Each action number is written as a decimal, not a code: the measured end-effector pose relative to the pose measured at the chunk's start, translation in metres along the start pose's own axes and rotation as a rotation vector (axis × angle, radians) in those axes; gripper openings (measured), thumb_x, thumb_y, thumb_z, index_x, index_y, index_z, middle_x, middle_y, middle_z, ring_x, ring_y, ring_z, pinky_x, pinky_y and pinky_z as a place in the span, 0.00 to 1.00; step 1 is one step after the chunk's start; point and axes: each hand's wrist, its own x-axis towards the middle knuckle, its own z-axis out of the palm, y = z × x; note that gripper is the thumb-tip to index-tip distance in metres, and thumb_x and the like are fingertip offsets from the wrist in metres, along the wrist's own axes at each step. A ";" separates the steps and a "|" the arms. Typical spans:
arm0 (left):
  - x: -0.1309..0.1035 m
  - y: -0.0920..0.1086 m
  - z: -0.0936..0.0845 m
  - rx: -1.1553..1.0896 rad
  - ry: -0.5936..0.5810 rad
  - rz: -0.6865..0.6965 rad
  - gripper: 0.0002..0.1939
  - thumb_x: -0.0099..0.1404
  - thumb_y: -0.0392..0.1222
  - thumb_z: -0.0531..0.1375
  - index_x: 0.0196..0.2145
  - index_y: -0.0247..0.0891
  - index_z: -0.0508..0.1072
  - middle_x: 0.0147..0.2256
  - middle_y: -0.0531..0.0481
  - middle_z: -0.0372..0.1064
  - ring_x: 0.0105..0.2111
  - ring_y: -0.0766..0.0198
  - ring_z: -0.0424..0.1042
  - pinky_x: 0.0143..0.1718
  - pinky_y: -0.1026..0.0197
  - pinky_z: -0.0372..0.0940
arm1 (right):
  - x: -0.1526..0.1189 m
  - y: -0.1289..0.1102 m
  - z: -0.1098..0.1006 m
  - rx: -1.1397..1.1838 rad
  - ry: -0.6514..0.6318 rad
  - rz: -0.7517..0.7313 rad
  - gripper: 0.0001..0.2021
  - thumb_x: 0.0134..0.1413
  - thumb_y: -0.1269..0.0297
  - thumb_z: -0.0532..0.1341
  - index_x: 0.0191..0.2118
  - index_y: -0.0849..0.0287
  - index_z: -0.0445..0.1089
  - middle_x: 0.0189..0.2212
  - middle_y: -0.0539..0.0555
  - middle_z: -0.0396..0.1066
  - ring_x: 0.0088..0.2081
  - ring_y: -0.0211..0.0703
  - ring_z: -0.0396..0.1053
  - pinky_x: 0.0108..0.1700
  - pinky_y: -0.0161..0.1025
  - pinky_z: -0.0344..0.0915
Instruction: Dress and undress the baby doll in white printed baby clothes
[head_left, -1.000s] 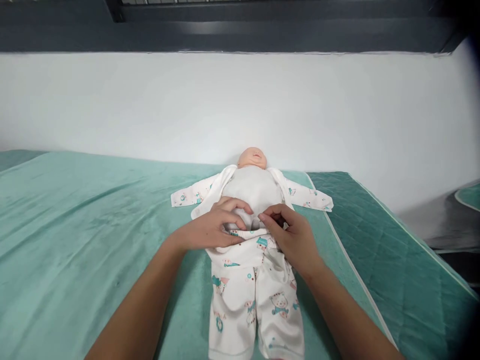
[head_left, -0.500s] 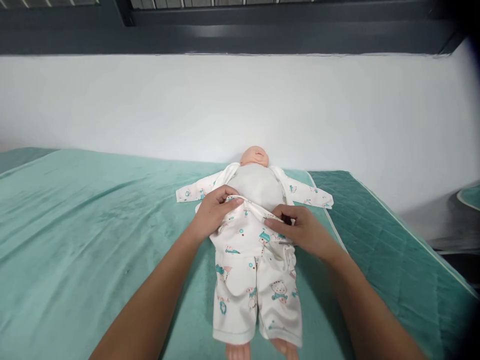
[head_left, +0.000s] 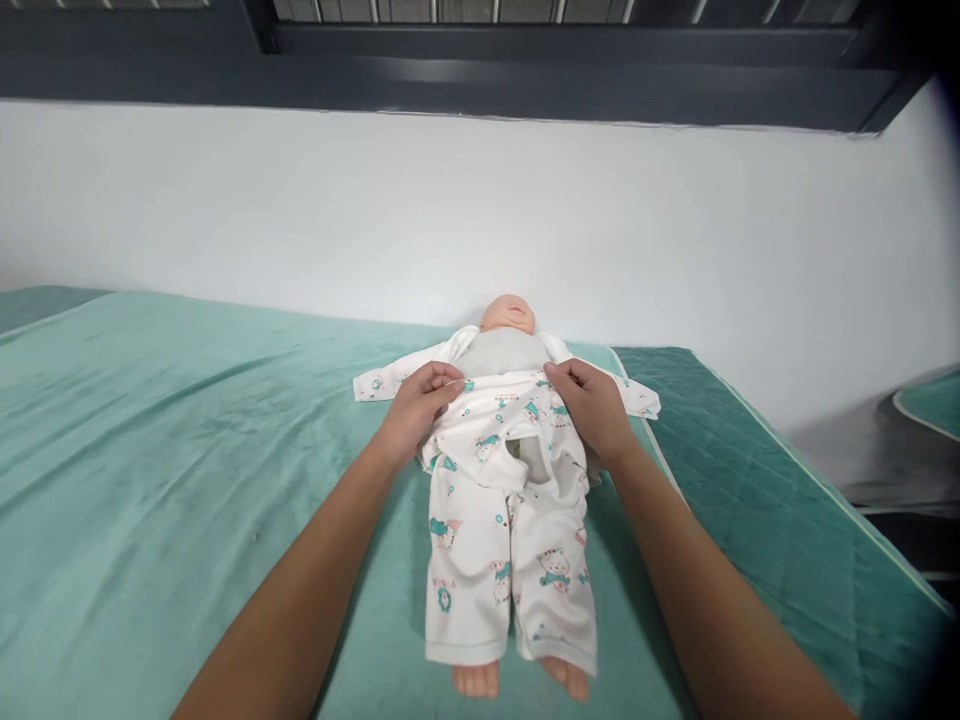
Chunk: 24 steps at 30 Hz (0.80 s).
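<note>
A baby doll (head_left: 508, 314) lies on its back, its head by the wall and its feet toward me. White patterned pants (head_left: 471, 560) cover its legs, and a matching jacket (head_left: 405, 372) is spread open around its grey torso. My left hand (head_left: 424, 405) pinches the left end of the pants' top edge. At the right end of that edge, my right hand (head_left: 589, 400) is closed on the same cloth. The edge is stretched across the doll's belly. Below it, a gap in the cloth shows grey underneath.
A light green sheet (head_left: 187, 480) lies under the doll. To the right is a darker quilted green mat (head_left: 772, 510). Behind stands a white wall (head_left: 480, 210) with a dark metal frame (head_left: 555, 80) above it.
The pants' top edge has moved up the belly and is straighter. My right hand has moved up with it, and a gap now shows in the cloth below.
</note>
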 end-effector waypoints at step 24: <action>0.013 -0.017 -0.020 0.293 0.134 -0.124 0.16 0.58 0.55 0.62 0.28 0.39 0.68 0.27 0.53 0.66 0.28 0.64 0.62 0.28 0.63 0.55 | -0.003 -0.005 0.010 0.129 -0.049 0.011 0.10 0.54 0.55 0.64 0.34 0.57 0.70 0.27 0.47 0.65 0.29 0.36 0.59 0.33 0.35 0.57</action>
